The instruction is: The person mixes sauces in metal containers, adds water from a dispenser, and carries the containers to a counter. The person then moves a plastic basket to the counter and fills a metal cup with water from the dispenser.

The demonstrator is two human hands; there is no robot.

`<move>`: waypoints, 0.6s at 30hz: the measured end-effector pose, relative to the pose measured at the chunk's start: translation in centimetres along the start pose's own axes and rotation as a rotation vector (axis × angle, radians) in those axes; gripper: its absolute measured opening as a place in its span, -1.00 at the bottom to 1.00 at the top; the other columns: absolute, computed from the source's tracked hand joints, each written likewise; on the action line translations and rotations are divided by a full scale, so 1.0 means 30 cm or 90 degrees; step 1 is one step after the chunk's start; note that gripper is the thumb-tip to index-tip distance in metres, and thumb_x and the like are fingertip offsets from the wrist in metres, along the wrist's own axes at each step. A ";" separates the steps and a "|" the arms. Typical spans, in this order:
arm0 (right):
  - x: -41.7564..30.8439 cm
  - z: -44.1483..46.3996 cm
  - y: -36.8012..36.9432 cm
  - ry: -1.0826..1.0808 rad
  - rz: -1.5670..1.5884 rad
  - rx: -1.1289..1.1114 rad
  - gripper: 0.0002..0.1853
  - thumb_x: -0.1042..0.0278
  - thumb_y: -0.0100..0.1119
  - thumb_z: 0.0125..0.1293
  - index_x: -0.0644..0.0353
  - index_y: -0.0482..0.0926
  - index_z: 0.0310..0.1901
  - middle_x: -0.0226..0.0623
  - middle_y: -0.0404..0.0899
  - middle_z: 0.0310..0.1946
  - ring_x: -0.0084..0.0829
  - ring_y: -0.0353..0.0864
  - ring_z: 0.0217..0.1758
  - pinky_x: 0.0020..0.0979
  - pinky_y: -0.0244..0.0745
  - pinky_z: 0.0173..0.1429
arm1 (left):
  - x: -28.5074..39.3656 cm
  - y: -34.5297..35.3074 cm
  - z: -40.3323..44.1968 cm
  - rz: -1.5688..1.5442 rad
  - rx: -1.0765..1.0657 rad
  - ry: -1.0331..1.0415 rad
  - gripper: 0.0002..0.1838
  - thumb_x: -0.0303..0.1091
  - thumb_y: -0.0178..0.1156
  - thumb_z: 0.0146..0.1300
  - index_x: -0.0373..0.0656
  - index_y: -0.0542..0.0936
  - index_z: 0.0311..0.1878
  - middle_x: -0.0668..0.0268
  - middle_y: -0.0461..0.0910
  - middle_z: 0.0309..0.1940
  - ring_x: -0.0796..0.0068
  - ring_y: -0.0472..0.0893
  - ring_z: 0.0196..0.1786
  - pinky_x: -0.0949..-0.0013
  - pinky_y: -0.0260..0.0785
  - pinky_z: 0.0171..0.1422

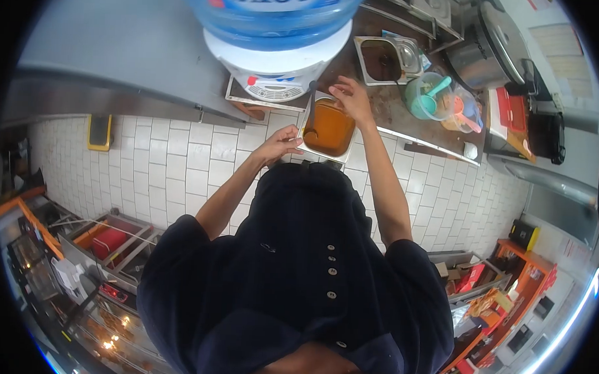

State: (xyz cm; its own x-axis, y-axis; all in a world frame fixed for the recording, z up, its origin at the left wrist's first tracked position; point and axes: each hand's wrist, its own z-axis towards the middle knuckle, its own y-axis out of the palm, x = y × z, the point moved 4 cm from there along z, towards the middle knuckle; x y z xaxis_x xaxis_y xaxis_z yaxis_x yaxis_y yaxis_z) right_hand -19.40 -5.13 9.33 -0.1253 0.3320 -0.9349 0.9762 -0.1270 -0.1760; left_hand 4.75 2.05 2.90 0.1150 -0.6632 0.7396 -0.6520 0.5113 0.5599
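A rectangular metal container (341,156) holds orange-brown liquid (331,127), and its near end reaches past the counter edge over the floor. A ladle (312,102) with a dark handle leans in it at the left, its bowl end dipping into the liquid. My left hand (280,147) is closed at the near left corner of the container, thumb and fingers by the rim. Across the container, at its far right corner, is my right hand (352,102), its fingers apart and nothing visible in them. Whether its fingertips touch the rim I cannot tell.
A large blue water bottle (279,21) sits on a white dispenser (274,61) directly ahead. Right of it are another metal container (381,60), a clear tub with a turquoise scoop (435,93), and a big lidded pot (482,51). White tiles (181,163) cover the floor.
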 end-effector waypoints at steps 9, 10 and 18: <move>-0.042 0.025 -0.064 -0.183 -0.250 0.075 -0.68 0.35 0.48 0.06 0.14 0.68 -0.11 -0.17 0.66 -0.33 -0.31 0.65 -0.36 -0.30 0.54 -0.24 | -0.016 0.098 0.229 -0.010 -0.049 0.019 -0.87 -0.32 0.16 0.46 -0.04 0.45 -0.03 0.43 0.48 -0.05 0.60 0.50 0.05 0.29 0.50 0.19; -0.056 0.003 -0.085 -0.182 -0.248 0.076 -0.68 0.35 0.48 0.06 0.14 0.68 -0.11 -0.17 0.66 -0.33 -0.31 0.65 -0.36 -0.30 0.54 -0.24 | -0.014 0.109 0.246 -0.008 -0.050 0.017 -0.87 -0.32 0.16 0.46 -0.04 0.45 -0.03 0.43 0.48 -0.05 0.60 0.50 0.05 0.29 0.50 0.19; -0.076 -0.257 -0.242 -0.147 -0.530 0.007 -0.88 0.48 0.31 0.15 0.30 0.68 -0.27 -0.02 0.69 -0.34 -0.03 0.69 -0.20 -0.17 0.56 -0.09 | -0.035 0.096 0.378 -0.075 -0.050 0.057 -0.90 -0.35 0.16 0.46 -0.09 0.44 -0.13 0.45 0.45 -0.14 0.64 0.50 0.00 0.32 0.55 0.17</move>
State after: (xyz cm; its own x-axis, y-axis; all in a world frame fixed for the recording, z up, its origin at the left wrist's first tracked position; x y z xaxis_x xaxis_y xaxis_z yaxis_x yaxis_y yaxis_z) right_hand -24.83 2.25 15.11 -0.8328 0.1235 -0.5396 0.5493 0.0632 -0.8333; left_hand -5.74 -1.97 -0.50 0.2562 -0.6711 0.6957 -0.5700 0.4764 0.6694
